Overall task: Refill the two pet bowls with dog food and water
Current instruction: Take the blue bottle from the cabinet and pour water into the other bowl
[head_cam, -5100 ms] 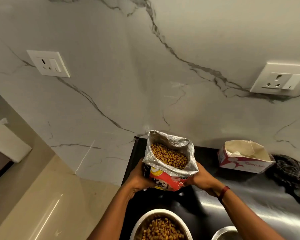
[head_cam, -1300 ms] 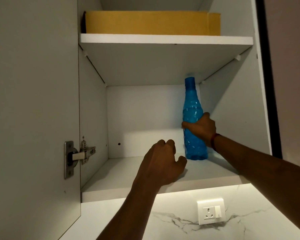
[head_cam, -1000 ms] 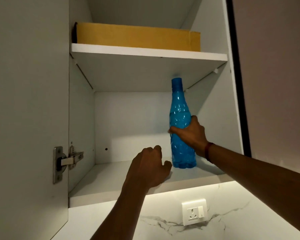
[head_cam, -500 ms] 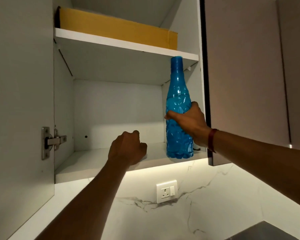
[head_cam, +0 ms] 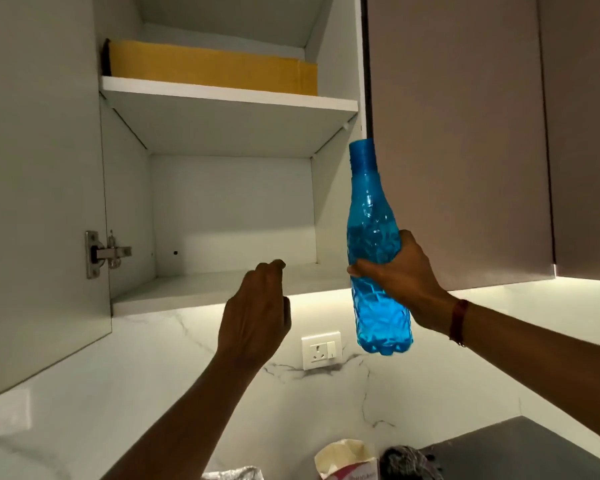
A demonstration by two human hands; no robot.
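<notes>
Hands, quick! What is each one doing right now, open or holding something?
Left hand: open, fingers loosely curled, holding nothing.
Right hand: closed around the blue bottle, gripping its middle.

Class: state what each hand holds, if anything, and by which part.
The right hand grips the blue bottle around its mid-body; the left hand holds nothing.

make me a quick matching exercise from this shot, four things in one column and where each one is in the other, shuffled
Things:
1. bottle
2. box
3. socket
4. hinge

Places:
A. on the wall
B. in the right hand
C. on the door
D. on the top shelf

Pairs: 1-B, 2-D, 3-A, 4-C
</notes>
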